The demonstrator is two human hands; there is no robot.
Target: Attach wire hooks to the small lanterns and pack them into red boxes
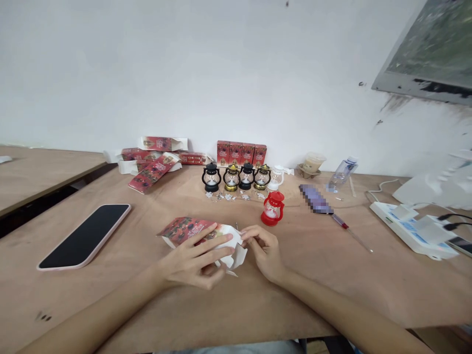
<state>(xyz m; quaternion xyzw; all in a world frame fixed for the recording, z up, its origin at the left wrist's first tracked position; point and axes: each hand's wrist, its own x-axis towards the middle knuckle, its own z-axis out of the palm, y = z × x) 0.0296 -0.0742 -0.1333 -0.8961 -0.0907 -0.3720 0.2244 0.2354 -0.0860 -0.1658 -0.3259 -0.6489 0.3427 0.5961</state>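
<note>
A red printed carton (186,228) lies on its side in front of me, its white end flaps (239,255) spread toward the right. Across its top rests my left hand (199,255), fingers stretched over the carton and holding it against the table. With thumb and fingers together, my right hand (261,246) pinches a flap at the carton's open end. Just behind that hand stands a small red lantern (273,209). Farther back is a row of several small lanterns, among them a black one (211,178), a gold one (231,178) and a white one (275,178).
Flattened cartons (151,172) are piled at the back left; several closed boxes (241,153) stand by the wall. A phone (86,238) lies left. To the right are a screwdriver (352,232), a cup (311,163), a clear bottle (342,173) and a power strip (413,231).
</note>
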